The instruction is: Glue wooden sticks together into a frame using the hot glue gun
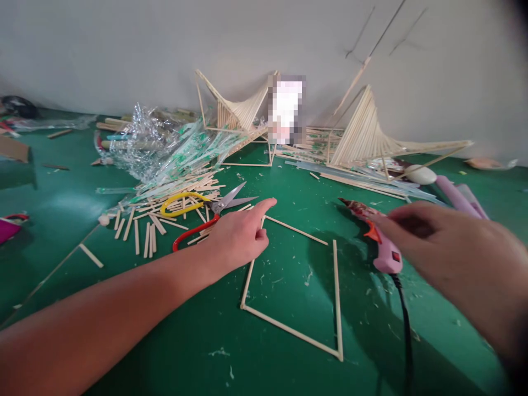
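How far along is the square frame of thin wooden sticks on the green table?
Done: the square frame of thin wooden sticks has four sides laid, and two bottom corners look joined. In hand: the left hand presses the frame's top-left corner with its forefinger; the right hand reaches over the pink glue gun. Left: the top-right corner shows a gap, so it looks unjoined.

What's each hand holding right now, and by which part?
Left hand: holds nothing; index finger points out over the corner of the stick frame. Right hand: over the pink glue gun at its handle; whether it actually grips cannot be told.
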`<state>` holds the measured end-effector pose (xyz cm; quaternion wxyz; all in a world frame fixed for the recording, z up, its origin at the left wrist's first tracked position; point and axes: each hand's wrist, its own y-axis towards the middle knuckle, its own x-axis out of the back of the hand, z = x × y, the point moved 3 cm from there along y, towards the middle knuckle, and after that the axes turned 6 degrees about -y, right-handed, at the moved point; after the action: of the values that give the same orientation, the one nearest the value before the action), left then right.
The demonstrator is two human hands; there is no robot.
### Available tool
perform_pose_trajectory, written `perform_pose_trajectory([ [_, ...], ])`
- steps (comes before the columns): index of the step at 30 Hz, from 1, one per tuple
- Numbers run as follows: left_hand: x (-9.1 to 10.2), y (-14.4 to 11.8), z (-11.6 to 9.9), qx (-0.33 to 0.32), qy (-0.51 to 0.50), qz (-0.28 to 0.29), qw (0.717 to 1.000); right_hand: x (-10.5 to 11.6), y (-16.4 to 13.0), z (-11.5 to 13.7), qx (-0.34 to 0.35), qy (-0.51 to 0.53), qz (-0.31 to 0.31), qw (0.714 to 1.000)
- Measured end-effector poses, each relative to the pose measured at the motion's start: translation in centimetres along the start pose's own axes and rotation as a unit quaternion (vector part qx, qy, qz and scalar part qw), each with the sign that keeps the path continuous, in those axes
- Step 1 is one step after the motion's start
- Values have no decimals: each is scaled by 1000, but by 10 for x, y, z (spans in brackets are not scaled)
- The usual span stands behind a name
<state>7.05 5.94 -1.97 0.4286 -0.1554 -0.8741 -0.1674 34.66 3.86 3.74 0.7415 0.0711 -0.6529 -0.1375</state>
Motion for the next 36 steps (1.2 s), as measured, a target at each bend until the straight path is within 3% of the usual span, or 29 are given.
perform_pose_trajectory([
  [4, 3, 0, -3, 19, 6, 8, 1000, -22, -13, 70, 168, 20, 44, 985],
  [7, 3, 0, -3, 13, 14, 5, 1000, -41, -12, 93, 235, -44, 88, 967],
  [19, 3, -7, -2, -25, -2, -43, 999, -52, -13, 83, 256, -76, 79, 960],
  [36, 0, -8, -2, -40, 11, -48, 998, -53, -16, 81, 289, -84, 59, 952],
])
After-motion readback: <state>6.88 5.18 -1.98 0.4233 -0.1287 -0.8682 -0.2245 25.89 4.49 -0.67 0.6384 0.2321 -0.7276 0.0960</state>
